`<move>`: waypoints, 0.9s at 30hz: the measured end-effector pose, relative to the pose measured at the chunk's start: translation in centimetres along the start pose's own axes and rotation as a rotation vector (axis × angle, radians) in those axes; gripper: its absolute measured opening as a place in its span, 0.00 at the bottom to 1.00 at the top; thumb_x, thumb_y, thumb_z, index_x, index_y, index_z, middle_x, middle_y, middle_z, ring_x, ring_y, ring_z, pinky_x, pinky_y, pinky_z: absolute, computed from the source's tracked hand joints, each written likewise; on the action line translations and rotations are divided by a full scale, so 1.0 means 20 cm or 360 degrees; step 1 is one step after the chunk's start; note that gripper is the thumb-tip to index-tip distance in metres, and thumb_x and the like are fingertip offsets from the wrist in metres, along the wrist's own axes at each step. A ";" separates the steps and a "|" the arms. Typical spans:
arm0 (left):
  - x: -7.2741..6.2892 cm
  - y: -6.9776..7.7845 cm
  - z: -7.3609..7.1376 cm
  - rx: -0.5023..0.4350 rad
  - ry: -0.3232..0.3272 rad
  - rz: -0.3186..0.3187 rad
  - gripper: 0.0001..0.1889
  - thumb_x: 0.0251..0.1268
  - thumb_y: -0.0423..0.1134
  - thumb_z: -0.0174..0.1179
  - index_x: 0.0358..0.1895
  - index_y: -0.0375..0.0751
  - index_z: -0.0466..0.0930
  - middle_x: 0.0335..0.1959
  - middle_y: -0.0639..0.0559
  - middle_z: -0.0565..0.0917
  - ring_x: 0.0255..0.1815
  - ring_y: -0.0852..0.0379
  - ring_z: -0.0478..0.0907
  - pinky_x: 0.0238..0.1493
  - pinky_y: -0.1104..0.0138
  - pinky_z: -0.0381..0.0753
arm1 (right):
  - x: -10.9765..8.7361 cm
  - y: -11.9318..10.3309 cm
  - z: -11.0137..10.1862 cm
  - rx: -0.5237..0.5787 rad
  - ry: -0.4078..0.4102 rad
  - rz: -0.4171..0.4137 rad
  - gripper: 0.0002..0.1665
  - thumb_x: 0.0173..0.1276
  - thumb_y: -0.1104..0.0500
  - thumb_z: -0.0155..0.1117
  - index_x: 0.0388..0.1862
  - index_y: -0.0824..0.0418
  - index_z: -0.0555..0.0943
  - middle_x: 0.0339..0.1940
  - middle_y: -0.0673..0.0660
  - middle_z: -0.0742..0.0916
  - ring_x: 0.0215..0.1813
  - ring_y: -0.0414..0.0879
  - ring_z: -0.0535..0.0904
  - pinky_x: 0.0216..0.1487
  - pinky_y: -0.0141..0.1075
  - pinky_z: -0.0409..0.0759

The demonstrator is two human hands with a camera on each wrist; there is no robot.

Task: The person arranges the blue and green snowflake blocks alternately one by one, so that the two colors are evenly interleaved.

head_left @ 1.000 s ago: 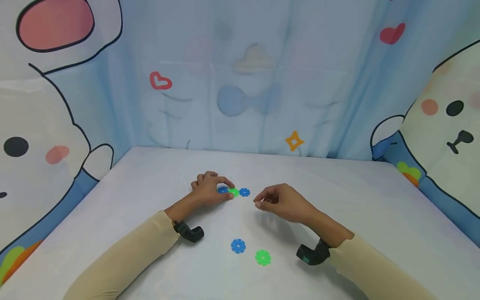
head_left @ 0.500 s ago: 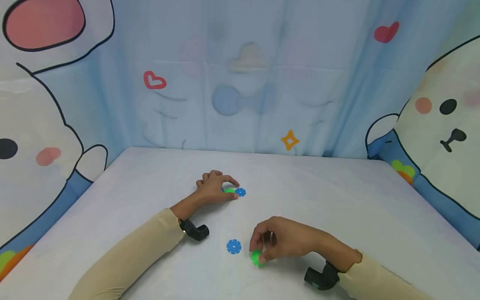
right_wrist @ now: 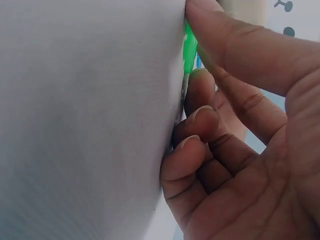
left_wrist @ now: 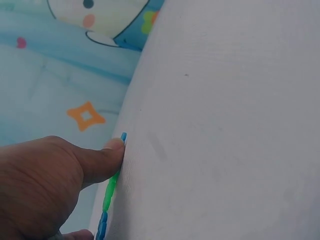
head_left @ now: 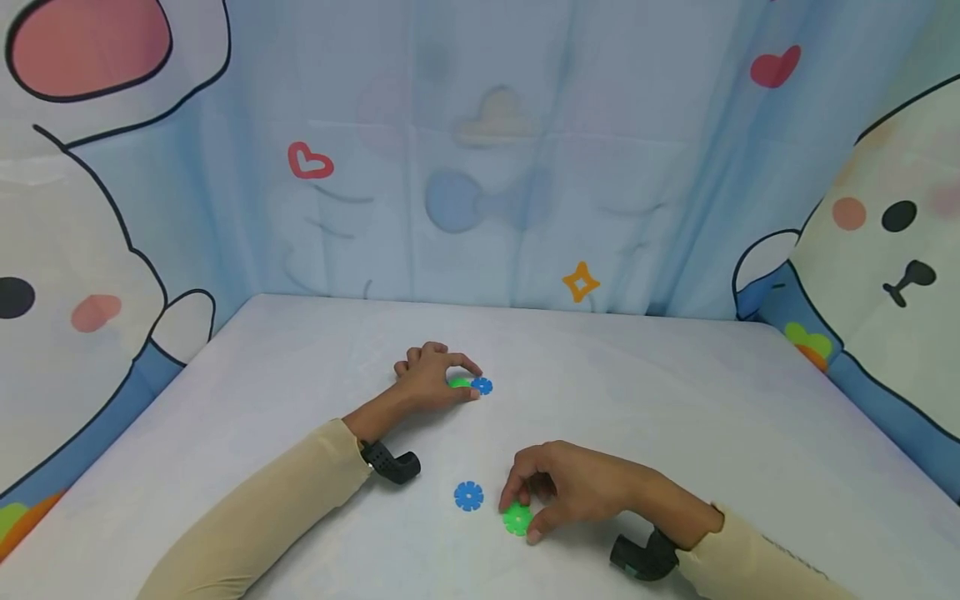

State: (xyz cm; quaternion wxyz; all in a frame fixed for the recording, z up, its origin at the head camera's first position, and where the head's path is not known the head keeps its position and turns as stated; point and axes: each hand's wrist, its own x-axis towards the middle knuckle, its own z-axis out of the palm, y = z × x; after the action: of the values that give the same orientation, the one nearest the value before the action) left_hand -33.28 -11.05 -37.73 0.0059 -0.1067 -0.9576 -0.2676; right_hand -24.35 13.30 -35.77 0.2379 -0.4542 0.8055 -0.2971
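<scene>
In the head view, my left hand (head_left: 431,382) lies over a row of notched plastic snowflake discs. Thumb and index finger bracket the row at its right end, where a blue snowflake disc (head_left: 482,386) shows beside a green snowflake disc (head_left: 460,382). The left wrist view shows the row edge-on, low on the table, with another blue disc (left_wrist: 101,227) behind the green one. Nearer the front, my right hand (head_left: 577,487) holds a single green snowflake disc (head_left: 517,519) between thumb and index finger, its other fingers curled against the tabletop.
A loose blue snowflake disc (head_left: 468,496) lies just left of the right hand. White cloth covers the table (head_left: 675,400). Behind it hangs a blue curtain (head_left: 360,242) with cartoon prints. Each wrist wears a black camera band.
My right hand has come down from near the row to the green disc in front; its thumb has shifted to the disc's near edge. My left hand has slid slightly right along the row.
</scene>
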 end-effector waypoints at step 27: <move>0.00 0.01 0.01 -0.0012 0.0037 0.0016 0.14 0.60 0.55 0.66 0.49 0.67 0.85 0.73 0.41 0.64 0.70 0.37 0.55 0.59 0.43 0.54 | 0.00 -0.01 0.02 -0.0034 0.0006 0.0025 0.17 0.58 0.52 0.76 0.44 0.41 0.79 0.38 0.40 0.81 0.39 0.35 0.73 0.40 0.26 0.73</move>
State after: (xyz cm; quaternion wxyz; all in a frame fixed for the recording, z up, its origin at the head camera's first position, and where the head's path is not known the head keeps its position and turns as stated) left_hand -33.23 -10.81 -37.85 0.0179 -0.1085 -0.9559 -0.2724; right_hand -24.07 13.10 -35.95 0.2338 -0.4499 0.8125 -0.2876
